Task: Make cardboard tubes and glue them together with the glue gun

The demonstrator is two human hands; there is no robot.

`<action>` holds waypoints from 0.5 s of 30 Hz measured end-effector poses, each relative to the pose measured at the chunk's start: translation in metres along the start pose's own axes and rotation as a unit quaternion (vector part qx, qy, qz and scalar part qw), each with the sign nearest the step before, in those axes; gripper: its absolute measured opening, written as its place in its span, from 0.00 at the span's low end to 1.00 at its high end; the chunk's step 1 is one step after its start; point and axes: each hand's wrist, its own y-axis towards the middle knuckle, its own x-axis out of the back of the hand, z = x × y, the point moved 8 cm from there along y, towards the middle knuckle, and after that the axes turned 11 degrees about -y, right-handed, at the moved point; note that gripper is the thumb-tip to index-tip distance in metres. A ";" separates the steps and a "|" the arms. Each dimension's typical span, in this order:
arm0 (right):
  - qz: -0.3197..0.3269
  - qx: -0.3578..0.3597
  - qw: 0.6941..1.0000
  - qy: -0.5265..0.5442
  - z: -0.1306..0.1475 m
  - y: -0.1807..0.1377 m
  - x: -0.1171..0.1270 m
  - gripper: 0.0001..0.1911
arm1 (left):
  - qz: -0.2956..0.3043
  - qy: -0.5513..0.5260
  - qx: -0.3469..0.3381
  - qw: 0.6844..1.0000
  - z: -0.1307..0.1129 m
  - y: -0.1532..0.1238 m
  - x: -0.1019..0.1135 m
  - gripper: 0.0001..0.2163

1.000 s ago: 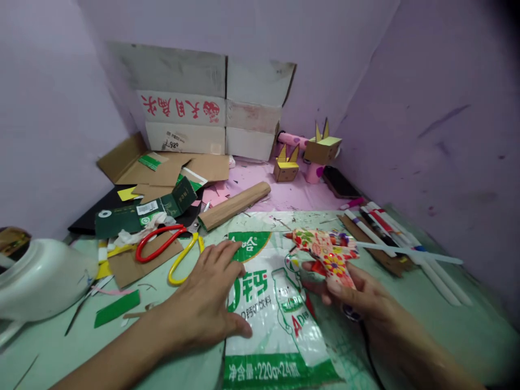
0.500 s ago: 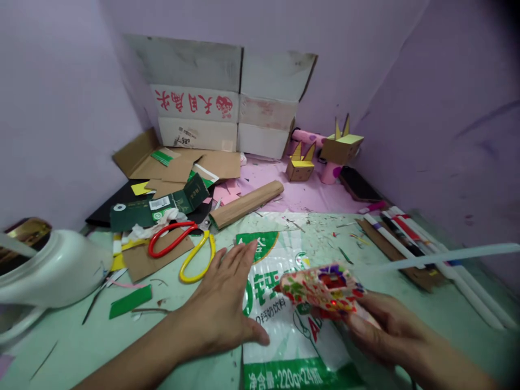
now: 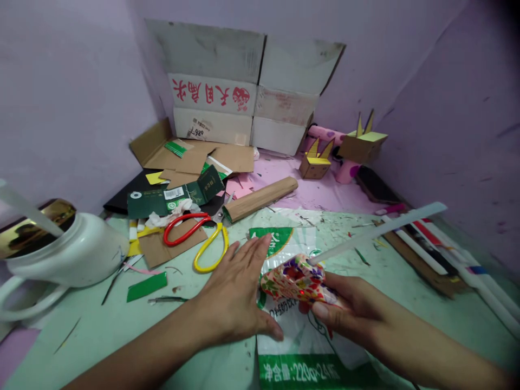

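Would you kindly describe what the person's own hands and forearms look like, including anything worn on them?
The left hand and right hand are bare, without gloves. No sleeve, watch or bracelet shows on the left forearm or right forearm. No ring is visible, though part of the right hand is hidden.

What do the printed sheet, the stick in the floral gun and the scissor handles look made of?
Printed sheet: probably thin plastic film, by its glossy, wrinkled sheen.
Stick: perhaps hot-melt glue, pale, smooth and translucent.
Scissor handles: likely plastic, smooth, solid red and yellow.
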 end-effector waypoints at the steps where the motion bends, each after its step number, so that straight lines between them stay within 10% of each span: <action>1: -0.003 0.001 1.000 -0.012 -0.002 0.001 0.000 0.18 | 0.002 0.000 0.000 1.000 0.000 0.000 0.000 0.62; 15: -0.011 -0.023 0.999 0.023 -0.014 0.004 -0.001 0.21 | 0.032 -0.003 0.026 0.999 -0.001 0.001 0.001 0.61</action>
